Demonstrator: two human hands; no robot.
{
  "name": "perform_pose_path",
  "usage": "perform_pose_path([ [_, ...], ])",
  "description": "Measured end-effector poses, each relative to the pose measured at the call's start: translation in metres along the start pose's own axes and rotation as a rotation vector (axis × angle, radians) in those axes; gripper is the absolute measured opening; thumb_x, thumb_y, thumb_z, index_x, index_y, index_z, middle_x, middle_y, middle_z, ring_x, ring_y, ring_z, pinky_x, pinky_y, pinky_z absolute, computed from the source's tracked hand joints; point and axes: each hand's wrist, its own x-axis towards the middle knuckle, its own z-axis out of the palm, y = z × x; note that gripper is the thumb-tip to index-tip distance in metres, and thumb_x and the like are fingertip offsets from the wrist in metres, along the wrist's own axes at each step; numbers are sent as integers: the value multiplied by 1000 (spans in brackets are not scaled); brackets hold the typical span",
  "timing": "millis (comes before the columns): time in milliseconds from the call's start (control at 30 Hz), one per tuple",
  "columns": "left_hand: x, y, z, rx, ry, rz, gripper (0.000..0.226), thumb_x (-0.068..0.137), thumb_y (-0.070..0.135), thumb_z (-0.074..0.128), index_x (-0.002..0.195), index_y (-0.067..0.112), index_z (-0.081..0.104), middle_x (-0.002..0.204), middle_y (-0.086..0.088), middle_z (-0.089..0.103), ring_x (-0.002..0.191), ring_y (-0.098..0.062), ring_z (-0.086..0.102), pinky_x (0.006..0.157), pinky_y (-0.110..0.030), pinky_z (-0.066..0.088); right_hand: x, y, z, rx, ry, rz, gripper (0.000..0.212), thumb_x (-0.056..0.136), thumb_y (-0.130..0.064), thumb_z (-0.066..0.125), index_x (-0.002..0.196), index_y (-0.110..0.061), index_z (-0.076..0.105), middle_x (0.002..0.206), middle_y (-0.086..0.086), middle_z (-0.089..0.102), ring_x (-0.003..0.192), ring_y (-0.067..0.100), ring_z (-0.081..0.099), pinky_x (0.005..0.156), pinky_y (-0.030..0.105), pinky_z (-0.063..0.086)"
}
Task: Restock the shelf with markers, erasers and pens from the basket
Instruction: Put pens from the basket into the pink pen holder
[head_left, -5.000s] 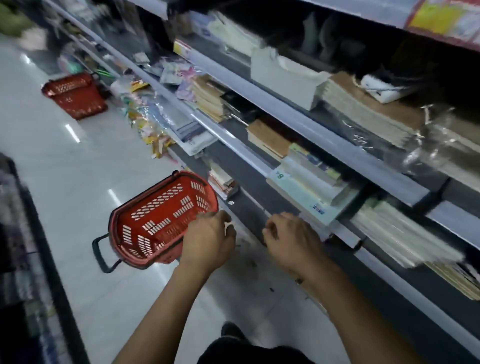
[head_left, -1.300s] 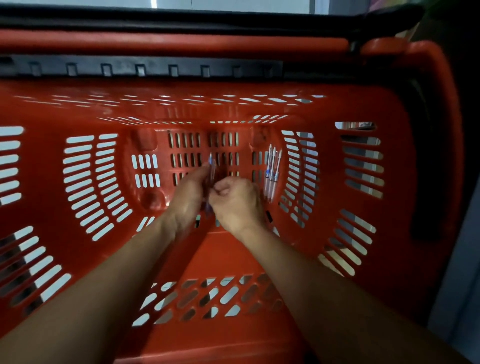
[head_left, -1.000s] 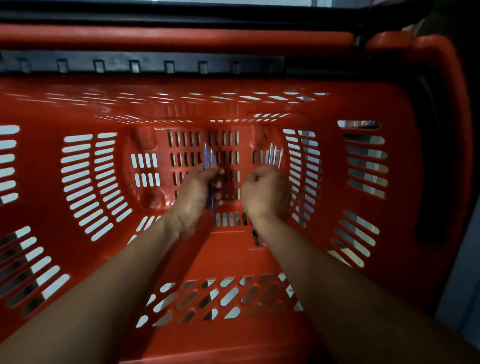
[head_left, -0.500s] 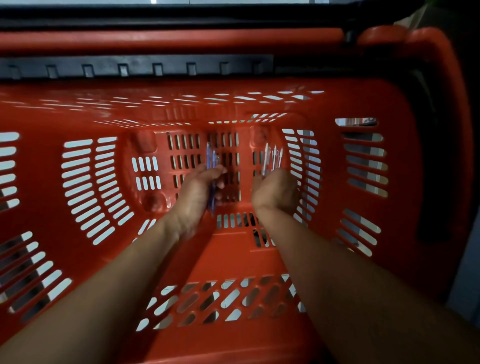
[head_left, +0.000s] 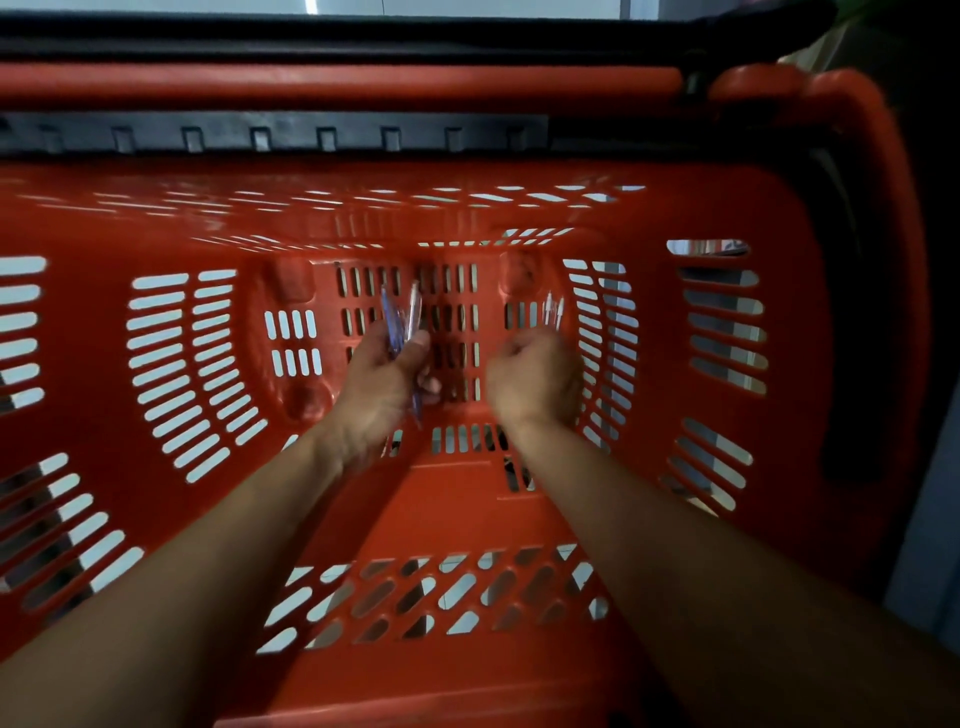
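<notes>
Deep inside the red basket (head_left: 779, 415), both forearms are reaching down toward its slotted floor. The left hand (head_left: 382, 387) is gripping a small bunch of pens (head_left: 402, 332), their ends sticking up past the thumb. The right hand (head_left: 532, 382) is curling knuckles-up over more pens (head_left: 553, 310) lying by the right wall; whether it is grasping them cannot be told.

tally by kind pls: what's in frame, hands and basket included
hands: 2, left and right
basket: 1
pens in left hand: at least 2, blurred
pens by right hand: at least 2, rest hidden behind the hand
markers: 0 seen
erasers: 0 seen
total: at least 7
</notes>
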Motion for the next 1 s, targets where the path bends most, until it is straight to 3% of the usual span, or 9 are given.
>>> perform_pose_path([
  [100,3,-2,-3,-30,-24,-11,7,108,18,56,112,12,56,67,4,46,56,-15,44,54,-33,42,16,12,2,-165,158,92,33,100,-29,58,127,-10,62,117,12,71,109,29,68,77,28,43],
  [167,4,-1,-4,-63,-45,-36,4,101,16,61,99,15,57,62,6,41,53,-13,36,50,-31,32,22,18,7,-217,172,105,37,100,-31,61,130,-9,60,122,13,69,112,31,67,76,30,41],
  [300,3,5,-1,-89,-99,-63,23,88,22,67,73,24,49,55,8,33,46,-12,28,45,-28,24,32,24,16,-270,134,132,22,99,-26,64,116,-13,69,110,11,73,100,29,72,66,32,51],
  [433,-3,8,1,-72,-89,-54,26,101,18,62,78,22,49,55,5,34,47,-15,31,46,-28,31,33,17,18,-280,79,128,16,100,-24,65,108,-13,72,102,11,74,94,28,73,69,34,58],
  [567,-1,14,6,-109,-30,-88,19,97,3,52,84,16,48,57,1,33,49,-17,30,54,-33,25,13,6,14,-80,-49,-64,20,97,-36,68,91,-18,74,81,1,73,72,17,71,55,24,51],
  [633,-1,16,7,-156,-47,-85,20,94,10,59,77,18,51,55,2,33,48,-16,28,54,-34,20,-4,-4,9,55,-78,-181,19,93,-37,72,87,-19,72,78,-1,73,69,15,69,59,25,51],
  [733,-8,14,5,-79,-78,-11,31,102,27,65,71,22,60,58,-1,48,51,-19,44,49,-29,32,-28,-14,10,147,-224,-269,14,89,-34,70,79,-25,65,66,-14,69,59,-1,63,55,18,48],
  [867,-6,9,-3,146,4,19,25,107,25,59,90,7,64,72,-10,62,64,-20,59,62,-32,47,-37,-13,14,258,-329,-209,15,84,-29,65,70,-31,60,60,-23,65,55,-6,61,45,7,36],
  [1000,-2,5,-11,157,8,-29,45,111,35,50,93,-3,63,78,-19,65,66,-27,67,54,-28,56,-17,5,15,180,-109,-10,7,95,-32,63,88,-31,64,84,-13,68,79,7,68,62,23,53],
])
